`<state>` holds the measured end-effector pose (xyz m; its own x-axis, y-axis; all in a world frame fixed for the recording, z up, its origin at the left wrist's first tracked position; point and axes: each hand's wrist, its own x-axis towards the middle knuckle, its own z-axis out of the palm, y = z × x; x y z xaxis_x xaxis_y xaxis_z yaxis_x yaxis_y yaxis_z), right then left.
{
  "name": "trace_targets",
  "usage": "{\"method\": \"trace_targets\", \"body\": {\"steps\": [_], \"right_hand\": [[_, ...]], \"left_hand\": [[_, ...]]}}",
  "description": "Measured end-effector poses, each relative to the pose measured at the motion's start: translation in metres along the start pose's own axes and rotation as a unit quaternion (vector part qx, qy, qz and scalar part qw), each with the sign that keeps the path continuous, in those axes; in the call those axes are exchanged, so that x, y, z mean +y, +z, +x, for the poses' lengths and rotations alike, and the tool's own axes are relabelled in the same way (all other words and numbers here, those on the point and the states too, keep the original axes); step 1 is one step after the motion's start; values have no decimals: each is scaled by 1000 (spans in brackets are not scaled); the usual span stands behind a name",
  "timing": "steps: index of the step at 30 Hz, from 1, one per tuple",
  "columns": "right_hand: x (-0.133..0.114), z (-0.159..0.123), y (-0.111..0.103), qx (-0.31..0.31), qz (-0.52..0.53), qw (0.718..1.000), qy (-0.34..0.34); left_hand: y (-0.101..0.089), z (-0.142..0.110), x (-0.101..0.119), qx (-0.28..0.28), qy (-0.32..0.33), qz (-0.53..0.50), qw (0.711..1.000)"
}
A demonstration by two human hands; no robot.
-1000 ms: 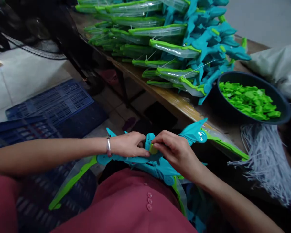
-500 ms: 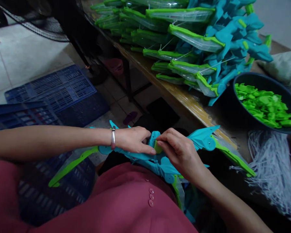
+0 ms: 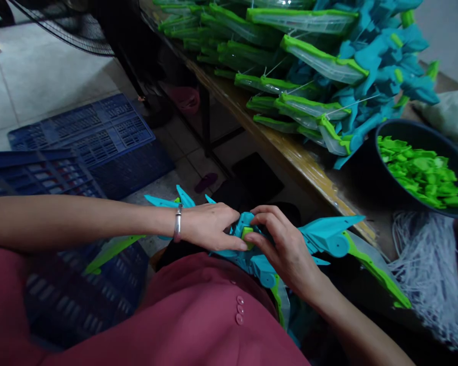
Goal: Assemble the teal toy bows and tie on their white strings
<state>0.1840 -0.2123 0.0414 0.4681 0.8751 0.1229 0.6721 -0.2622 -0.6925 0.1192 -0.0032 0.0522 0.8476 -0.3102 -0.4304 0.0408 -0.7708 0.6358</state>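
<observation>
**Toy bow on lap: green clip being seated at the centre**

- Room: pale tiled floor (image 3: 41, 76); fan guard (image 3: 76, 35) at upper left; blue plastic crates (image 3: 84, 137) lying flat on the floor to the left.
- Surface: long wooden workbench (image 3: 290, 152) running along the right, carrying a stack of finished teal-and-green bows (image 3: 309, 66).
- Dark bowl (image 3: 374, 168) of loose green clips (image 3: 420, 173) on the bench's near end; bundle of white cords (image 3: 431, 264) just beside it.
- Work piece: teal bow (image 3: 324, 236) with green limbs, lying across the person's lap, below the bench edge.
- Left hand (image 3: 208, 226): closed over the bow's centre, steadying it.
- Right hand (image 3: 282, 244): fingertips pinched on a small green piece (image 3: 247, 232) at the centre block.
- Step, as judged: pressing the green piece into its seat. The next move likely calls for firm, squarely aligned thumb pressure while the other hand braces the bow.
</observation>
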Motion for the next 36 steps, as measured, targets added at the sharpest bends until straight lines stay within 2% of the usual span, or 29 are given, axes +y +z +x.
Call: {"method": "trace_targets", "body": {"steps": [4,7,10,14,18,22,26,30,33,36], "right_hand": [[-3,2,-3,-16,8,999,38],[-3,8,-6,-102,31,990,95],[-2,16,-5,-163,35,980,104],[-3,28,1,-167,12,980,107],[-4,37,7,-196,-6,973,124],[7,40,11,-220,2,964,153],[10,31,5,-195,55,966,162],[-9,9,-5,-174,85,969,156],[-26,-9,-10,-205,141,949,193],[-37,-22,-6,-235,190,925,229]], "left_hand": [[-2,-3,3,3,4,5,1000],[-2,-4,4,2,-6,31,999],[-2,-1,3,-8,-28,42,999],[-1,5,-2,-26,-54,7,998],[8,6,-10,-24,-61,-43,997],[19,13,-20,-29,-85,-29,996],[19,20,-15,-35,-67,2,997],[20,6,4,-68,-56,8,996],[26,-13,20,-84,-17,15,996],[34,-26,29,-125,15,-12,992]]}}
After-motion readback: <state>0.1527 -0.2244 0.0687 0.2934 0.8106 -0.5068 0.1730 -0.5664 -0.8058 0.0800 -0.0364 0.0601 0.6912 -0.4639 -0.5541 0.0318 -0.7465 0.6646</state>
